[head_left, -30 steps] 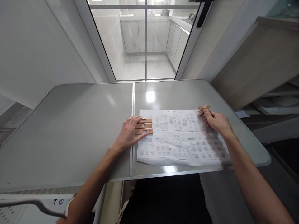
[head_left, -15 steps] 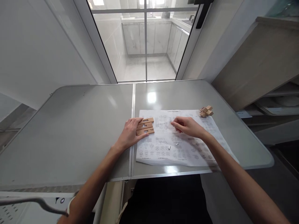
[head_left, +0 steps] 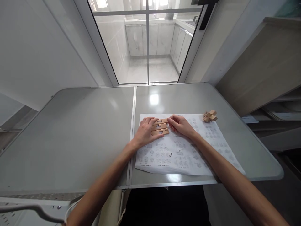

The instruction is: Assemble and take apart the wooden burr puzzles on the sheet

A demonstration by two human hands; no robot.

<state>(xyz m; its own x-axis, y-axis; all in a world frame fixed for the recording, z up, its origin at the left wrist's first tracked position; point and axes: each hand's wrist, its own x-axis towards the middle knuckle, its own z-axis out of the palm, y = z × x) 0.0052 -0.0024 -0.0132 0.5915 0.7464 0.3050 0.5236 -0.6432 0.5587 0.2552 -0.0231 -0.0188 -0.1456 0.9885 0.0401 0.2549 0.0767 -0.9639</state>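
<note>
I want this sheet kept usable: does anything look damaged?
Possibly the white printed paper sheet: two small dark-and-white marks in its front half resemble tears amid the orderly print, though they're too small to confirm. Nothing odd shows on the slotted tan wooden blocks.

Wide room is lying open over the table (head_left: 70,138) left of its seam. The slotted wooden pieces (head_left: 163,126) are blocking passage between the left hand (head_left: 145,133) and right hand (head_left: 180,125); the interlocking wooden block (head_left: 210,116) is obstructing the paper's (head_left: 185,150) far right corner.
</note>
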